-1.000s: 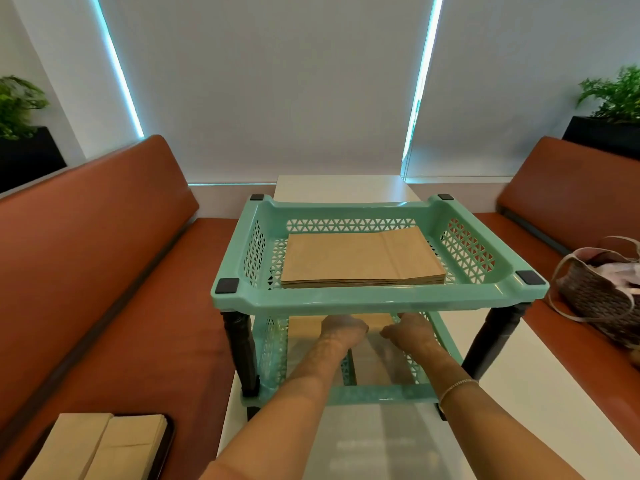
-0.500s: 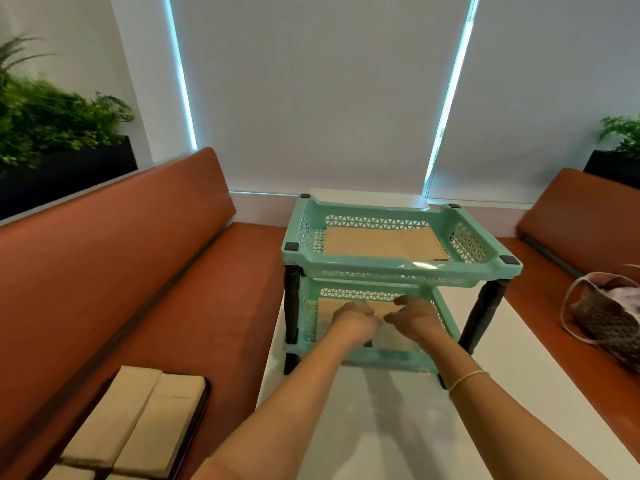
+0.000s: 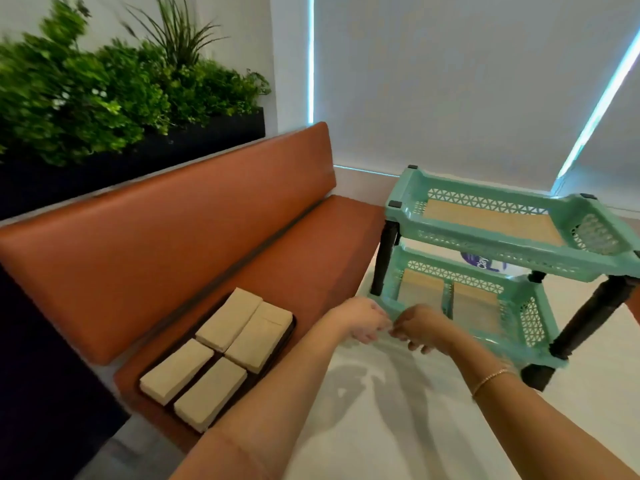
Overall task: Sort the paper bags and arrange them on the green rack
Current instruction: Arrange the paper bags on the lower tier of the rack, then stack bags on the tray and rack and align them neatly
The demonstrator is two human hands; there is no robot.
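Observation:
The green rack [image 3: 460, 233] stands on a white table [image 3: 381, 410] at the right. Its top shelf holds a flat stack of brown paper bags [image 3: 485, 221]. The lower shelf holds two smaller bag stacks side by side [image 3: 420, 292] [image 3: 479, 308]. My left hand [image 3: 360, 320] and my right hand [image 3: 420, 327] hover close together at the lower shelf's front left corner, fingers loosely curled, holding nothing that I can see. On the bench to the left, a black tray [image 3: 290, 327] carries several more stacks of paper bags [image 3: 242, 332].
An orange bench [image 3: 173, 244] runs along the left of the table. Behind it a dark planter [image 3: 138, 154] holds green plants. White blinds cover the windows at the back. A purple label [image 3: 479, 263] shows behind the rack's lower shelf.
The view has swung left, bringing the tray of bags and the planter into sight. Both hands have drawn back out of the lower shelf to its front left corner.

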